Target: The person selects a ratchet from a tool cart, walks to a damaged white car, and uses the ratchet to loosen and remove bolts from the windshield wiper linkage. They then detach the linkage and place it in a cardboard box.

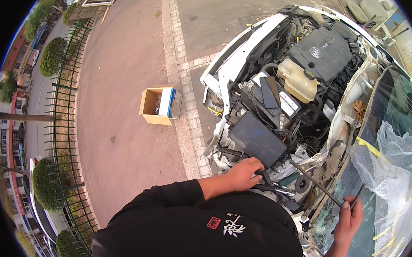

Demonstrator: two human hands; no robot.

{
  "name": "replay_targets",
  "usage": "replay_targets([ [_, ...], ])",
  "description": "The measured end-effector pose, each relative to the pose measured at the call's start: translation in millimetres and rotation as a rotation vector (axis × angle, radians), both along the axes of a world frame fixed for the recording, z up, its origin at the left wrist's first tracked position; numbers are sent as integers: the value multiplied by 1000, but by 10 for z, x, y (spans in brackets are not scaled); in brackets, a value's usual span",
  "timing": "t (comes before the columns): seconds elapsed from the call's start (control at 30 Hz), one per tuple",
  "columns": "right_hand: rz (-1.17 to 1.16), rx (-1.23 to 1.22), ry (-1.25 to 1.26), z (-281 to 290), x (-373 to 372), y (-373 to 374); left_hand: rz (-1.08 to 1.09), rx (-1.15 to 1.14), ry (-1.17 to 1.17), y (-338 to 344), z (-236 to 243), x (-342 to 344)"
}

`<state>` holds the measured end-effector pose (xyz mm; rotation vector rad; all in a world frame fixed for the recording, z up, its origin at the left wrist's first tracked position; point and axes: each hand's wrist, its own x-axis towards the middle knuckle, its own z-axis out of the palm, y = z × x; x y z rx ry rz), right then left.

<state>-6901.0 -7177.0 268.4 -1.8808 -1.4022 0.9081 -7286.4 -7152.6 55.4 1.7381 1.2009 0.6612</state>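
Note:
A white car [232, 57] has its engine bay exposed, with a black engine cover [316, 60], a beige coolant tank [295, 82], a phone [270, 95] and a black lidded box [255, 139]. My left hand [243, 175] has its fingers curled at the bay's near side, below that box; what they hold is unclear. In my right hand [350, 216] is a long dark metal bar [314, 179], slanting up-left into the bay; a shorter dark piece rises from the same grip. Several metal tools [283, 190] lie just right of my left hand.
The cracked windscreen [356, 239] at right carries crumpled bubble wrap [394, 165]. An open cardboard box [148, 103] stands on the reddish pavement left of the car. A green fence [64, 99], bushes [53, 56] and a road line the far left. Seats [372, 9] lie at the back right.

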Motion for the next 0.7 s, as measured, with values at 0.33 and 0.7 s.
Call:
replay_targets([
  [0.33, 43, -2, 20, 18, -135, -31, 0, -73, 48, 7, -62, -50],
  [0.7, 110, 40, -69, 137, -486, -133, 278, -36, 560, 1866, 6, -117],
])
